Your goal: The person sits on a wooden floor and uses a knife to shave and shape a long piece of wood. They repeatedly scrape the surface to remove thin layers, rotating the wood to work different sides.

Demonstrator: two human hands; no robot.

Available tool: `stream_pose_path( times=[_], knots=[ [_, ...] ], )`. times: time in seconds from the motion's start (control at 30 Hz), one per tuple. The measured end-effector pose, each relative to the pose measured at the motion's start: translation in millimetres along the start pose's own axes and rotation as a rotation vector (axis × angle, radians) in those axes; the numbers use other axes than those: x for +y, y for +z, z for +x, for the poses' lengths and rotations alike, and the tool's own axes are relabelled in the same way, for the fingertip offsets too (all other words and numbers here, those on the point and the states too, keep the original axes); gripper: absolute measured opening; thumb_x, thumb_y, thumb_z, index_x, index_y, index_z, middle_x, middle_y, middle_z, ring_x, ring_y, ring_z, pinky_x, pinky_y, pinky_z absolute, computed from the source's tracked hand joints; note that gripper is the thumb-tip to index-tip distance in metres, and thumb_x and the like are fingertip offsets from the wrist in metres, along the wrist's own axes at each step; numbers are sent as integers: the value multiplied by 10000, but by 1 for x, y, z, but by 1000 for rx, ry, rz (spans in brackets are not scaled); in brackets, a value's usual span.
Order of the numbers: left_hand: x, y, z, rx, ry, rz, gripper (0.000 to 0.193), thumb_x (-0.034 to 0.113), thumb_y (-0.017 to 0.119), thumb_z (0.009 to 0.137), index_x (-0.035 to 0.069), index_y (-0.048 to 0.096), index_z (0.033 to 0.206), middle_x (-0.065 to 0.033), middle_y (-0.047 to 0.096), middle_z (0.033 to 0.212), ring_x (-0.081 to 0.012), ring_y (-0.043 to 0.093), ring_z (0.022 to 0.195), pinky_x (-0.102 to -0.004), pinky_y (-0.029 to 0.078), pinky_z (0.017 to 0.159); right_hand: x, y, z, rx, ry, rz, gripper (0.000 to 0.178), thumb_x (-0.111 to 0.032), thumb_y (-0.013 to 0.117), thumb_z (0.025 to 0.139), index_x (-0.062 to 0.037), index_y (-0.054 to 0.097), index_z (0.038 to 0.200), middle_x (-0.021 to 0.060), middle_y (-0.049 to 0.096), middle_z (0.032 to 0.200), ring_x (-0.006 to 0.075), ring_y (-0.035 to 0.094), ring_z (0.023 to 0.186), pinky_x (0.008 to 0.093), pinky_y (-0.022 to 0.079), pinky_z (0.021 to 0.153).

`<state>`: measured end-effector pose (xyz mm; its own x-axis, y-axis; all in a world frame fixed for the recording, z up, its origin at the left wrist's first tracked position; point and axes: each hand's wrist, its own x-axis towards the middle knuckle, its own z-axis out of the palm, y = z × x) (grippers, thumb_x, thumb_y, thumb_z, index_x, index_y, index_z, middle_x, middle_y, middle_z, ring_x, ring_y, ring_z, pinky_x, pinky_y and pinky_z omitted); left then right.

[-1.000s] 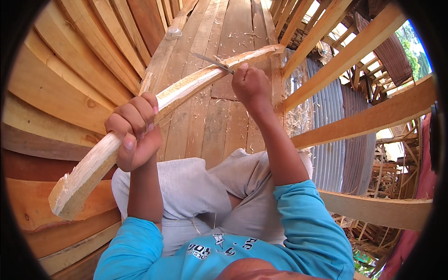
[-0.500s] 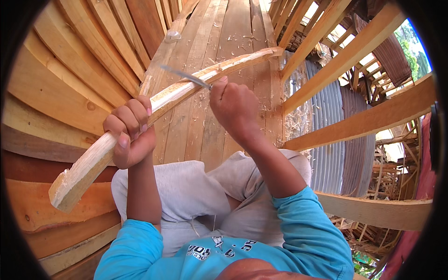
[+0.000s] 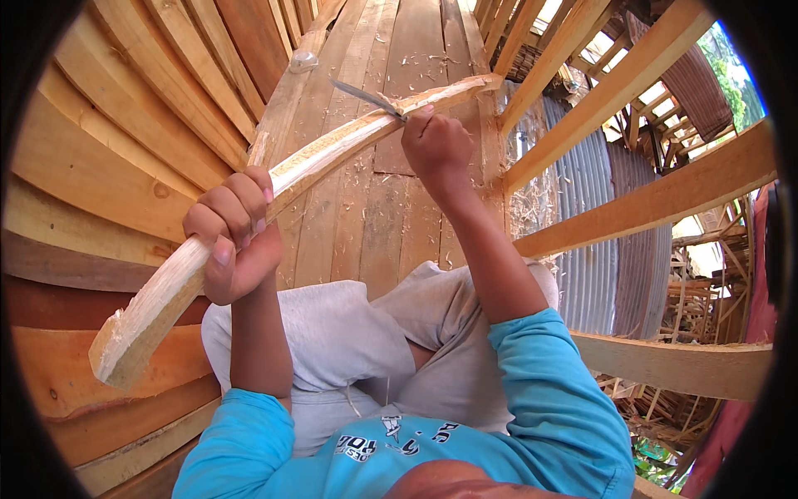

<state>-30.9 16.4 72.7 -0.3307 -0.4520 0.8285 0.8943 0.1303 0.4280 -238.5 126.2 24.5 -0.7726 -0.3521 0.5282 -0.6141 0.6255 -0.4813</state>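
A long, pale strip of wood (image 3: pixel 332 148) slants from the lower left up to the far right, its surface partly shaved white. My left hand (image 3: pixel 235 229) is wrapped round it below its middle, with the near end sticking out past the hand. In my right hand (image 3: pixel 438 150) is a knife (image 3: pixel 362 93), its handle hidden in the closed fist. The blade lies across the wood toward its far end, pointing up and left. A small curl of shaving (image 3: pixel 394 106) shows where blade and wood meet.
Wood shavings (image 3: pixel 428 60) litter the plank floor (image 3: pixel 382 216). Upright boards (image 3: pixel 108 158) line the left side. Wooden rails (image 3: pixel 648 208) stand at the right, with corrugated metal sheets (image 3: pixel 586 208) beyond them. A small clear plastic item (image 3: pixel 303 61) lies by the far left boards.
My right hand and the knife have moved away from me along the wood, up and right. My left hand keeps its grip, nearly in the same place.
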Motion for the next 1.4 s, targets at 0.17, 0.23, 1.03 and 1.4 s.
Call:
stream_pose_path(
  times=[0.17, 0.23, 1.03, 1.4],
  knots=[
    [3, -15, -6, -53, 13, -12, 242, 206, 581, 814, 144, 374, 706, 16, 385, 614, -140, 378, 597, -352, 347, 699, -50, -31, -37, -234, -92, 28, 520, -276, 392, 922, -11, 639, 549, 239, 579, 529, 417, 621, 523, 505, 511, 552],
    [1, -7, -4, -69, 7, -19, 241, 204, 581, 813, 144, 374, 706, 14, 386, 613, -142, 378, 596, -353, 347, 696, -10, 1, -12, -55, -75, 19, 514, -272, 396, 917, -17, 632, 539, 231, 577, 523, 416, 617, 510, 507, 511, 551],
    [6, -14, -6, -52, -47, 45, 253, 221, 565, 797, 193, 341, 685, 52, 343, 619, -109, 345, 629, -332, 312, 738, -6, 1, -11, -73, 27, -19, 532, -267, 373, 932, 5, 633, 555, 251, 584, 556, 424, 627, 545, 514, 513, 559],
    [4, -24, -7, -30, -56, 40, 240, 220, 558, 789, 196, 342, 687, 52, 354, 619, -109, 362, 633, -329, 314, 742, -10, 5, -18, -172, -76, -9, 535, -268, 363, 935, 5, 628, 558, 234, 602, 575, 422, 624, 552, 521, 509, 583]
  ],
)
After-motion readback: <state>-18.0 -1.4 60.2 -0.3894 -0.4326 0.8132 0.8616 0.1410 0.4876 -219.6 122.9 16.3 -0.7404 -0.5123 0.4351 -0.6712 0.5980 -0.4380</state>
